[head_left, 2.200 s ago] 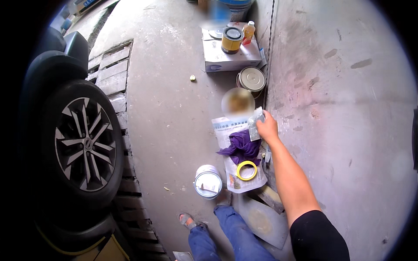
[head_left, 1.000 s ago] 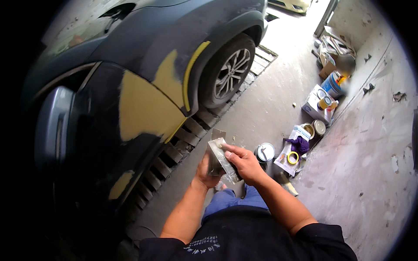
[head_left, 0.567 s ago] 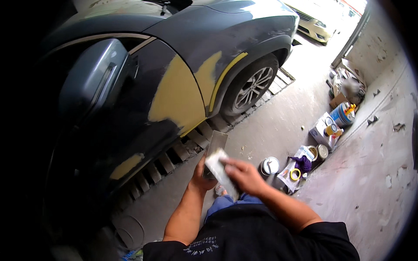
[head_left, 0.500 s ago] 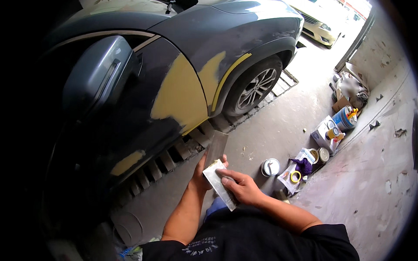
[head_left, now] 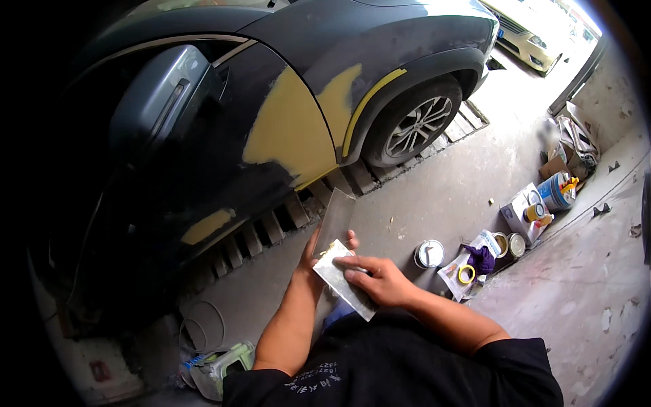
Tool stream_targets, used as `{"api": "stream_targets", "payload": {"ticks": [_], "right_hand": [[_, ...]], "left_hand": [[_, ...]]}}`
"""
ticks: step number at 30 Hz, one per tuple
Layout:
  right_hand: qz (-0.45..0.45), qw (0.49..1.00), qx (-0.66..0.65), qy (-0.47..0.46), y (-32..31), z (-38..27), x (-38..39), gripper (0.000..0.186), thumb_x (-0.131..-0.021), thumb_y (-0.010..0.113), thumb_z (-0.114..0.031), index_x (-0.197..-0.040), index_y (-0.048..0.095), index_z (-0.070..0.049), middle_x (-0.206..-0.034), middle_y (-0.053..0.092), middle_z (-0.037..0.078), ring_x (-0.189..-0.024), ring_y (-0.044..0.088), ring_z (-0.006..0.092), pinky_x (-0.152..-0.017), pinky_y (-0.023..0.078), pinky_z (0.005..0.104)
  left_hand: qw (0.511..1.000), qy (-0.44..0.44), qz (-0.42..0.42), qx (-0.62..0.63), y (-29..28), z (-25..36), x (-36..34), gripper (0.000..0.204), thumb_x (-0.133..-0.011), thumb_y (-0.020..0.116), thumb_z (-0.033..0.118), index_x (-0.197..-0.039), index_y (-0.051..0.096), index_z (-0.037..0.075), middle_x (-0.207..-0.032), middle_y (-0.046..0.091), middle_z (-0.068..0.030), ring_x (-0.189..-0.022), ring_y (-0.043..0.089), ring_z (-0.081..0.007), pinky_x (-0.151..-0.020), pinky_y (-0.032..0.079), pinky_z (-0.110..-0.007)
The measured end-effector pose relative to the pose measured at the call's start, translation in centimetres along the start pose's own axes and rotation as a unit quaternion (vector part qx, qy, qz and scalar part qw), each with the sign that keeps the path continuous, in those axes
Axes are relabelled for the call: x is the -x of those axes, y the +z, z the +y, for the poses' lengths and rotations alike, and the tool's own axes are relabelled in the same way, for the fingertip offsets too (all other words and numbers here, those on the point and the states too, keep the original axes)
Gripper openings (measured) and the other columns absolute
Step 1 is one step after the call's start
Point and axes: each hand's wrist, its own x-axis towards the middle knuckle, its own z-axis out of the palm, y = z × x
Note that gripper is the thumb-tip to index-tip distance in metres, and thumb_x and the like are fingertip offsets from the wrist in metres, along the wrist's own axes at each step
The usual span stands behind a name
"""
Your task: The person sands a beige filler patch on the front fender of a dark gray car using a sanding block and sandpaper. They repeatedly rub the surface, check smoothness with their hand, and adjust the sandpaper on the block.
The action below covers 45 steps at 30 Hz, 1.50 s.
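In the middle of the head view, my left hand (head_left: 309,261) grips a long grey flat metal plate (head_left: 335,211). My right hand (head_left: 380,285) is closed on a lighter, pale flat blade (head_left: 350,293), its index finger lying on the face and its thumb beside that. The pale blade crosses the lower end of the grey plate, with a little yellowish paste (head_left: 327,252) at the upper edge where they meet. Ahead on the left is the dark grey car (head_left: 325,37), with pale yellow patches (head_left: 285,115) on door and fender and a yellow strip (head_left: 369,102) along the wheel arch.
At right on the floor stand a white-lidded bucket (head_left: 429,254), yellow tape (head_left: 466,274) and purple cloth (head_left: 482,260) on paper, cans and a box (head_left: 517,211) by the wall (head_left: 590,285). A slatted grate (head_left: 274,227) runs below the car; a hose (head_left: 202,305) lies lower left.
My right hand has brought the pale blade from the materials on the floor to the grey plate in my left hand. The view has swung up toward the car, whose panels now show.
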Motion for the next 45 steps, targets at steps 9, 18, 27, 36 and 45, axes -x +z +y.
{"api": "stream_targets", "payload": {"ticks": [9, 18, 27, 36, 45], "right_hand": [[0.001, 0.999, -0.047, -0.028, 3.8, 0.5, -1.1, 0.034, -0.097, 0.052, -0.017, -0.126, 0.058, 0.0, -0.105, 0.064, 0.005, -0.094, 0.055, 0.0086, -0.085, 0.046, 0.0253], [0.049, 0.987, -0.148, 0.027, 8.2, 1.9, -3.6, 0.039, -0.097, 0.054, -0.02, -0.131, 0.054, 0.0, -0.127, 0.058, 0.013, -0.118, 0.051, 0.0175, -0.101, 0.037, 0.0301], [0.189, 0.971, -0.145, -0.004, 6.4, -1.2, -8.2, 0.042, -0.095, 0.054, -0.024, -0.132, 0.053, -0.003, -0.107, 0.063, 0.007, -0.092, 0.058, 0.0125, -0.08, 0.047, 0.0258], [0.137, 0.982, 0.114, -0.066, 8.0, 3.6, -3.6, 0.033, -0.093, 0.059, -0.012, -0.125, 0.06, -0.006, -0.11, 0.066, 0.011, -0.104, 0.058, 0.0136, -0.091, 0.045, 0.0272], [0.208, 0.951, 0.231, -0.001, 4.6, -1.0, -2.3, 0.044, -0.088, 0.062, -0.011, -0.13, 0.052, -0.004, -0.088, 0.064, 0.019, -0.086, 0.064, 0.0327, -0.074, 0.05, 0.0358]], "left_hand": [[0.996, 0.014, 0.052, -0.075, 0.0, 1.6, 4.1, 0.047, -0.092, 0.053, 0.051, -0.101, 0.059, 0.005, -0.087, 0.062, -0.0093, -0.077, 0.061, -0.0208, -0.071, 0.053, -0.033], [0.665, 0.425, 0.332, -0.517, -1.5, 3.3, 7.5, 0.044, -0.096, 0.057, 0.027, -0.134, 0.051, 0.005, -0.085, 0.055, -0.0067, -0.081, 0.054, -0.0181, -0.075, 0.046, -0.032], [0.454, 0.483, 0.278, -0.695, 0.0, 4.1, 12.3, 0.061, -0.089, 0.063, 0.01, -0.143, 0.036, 0.004, -0.101, 0.051, -0.0154, -0.092, 0.051, -0.0294, -0.084, 0.043, -0.035], [0.885, 0.288, 0.075, -0.358, -1.6, 4.1, 13.1, 0.03, -0.095, 0.051, 0.003, -0.125, 0.052, 0.0, -0.114, 0.06, -0.0052, -0.103, 0.055, -0.0119, -0.094, 0.042, -0.027], [0.912, 0.273, 0.17, -0.255, -3.7, 3.7, 12.9, 0.026, -0.093, 0.051, 0.003, -0.119, 0.049, 0.004, -0.112, 0.06, -0.006, -0.104, 0.056, -0.017, -0.095, 0.044, -0.031]]}}
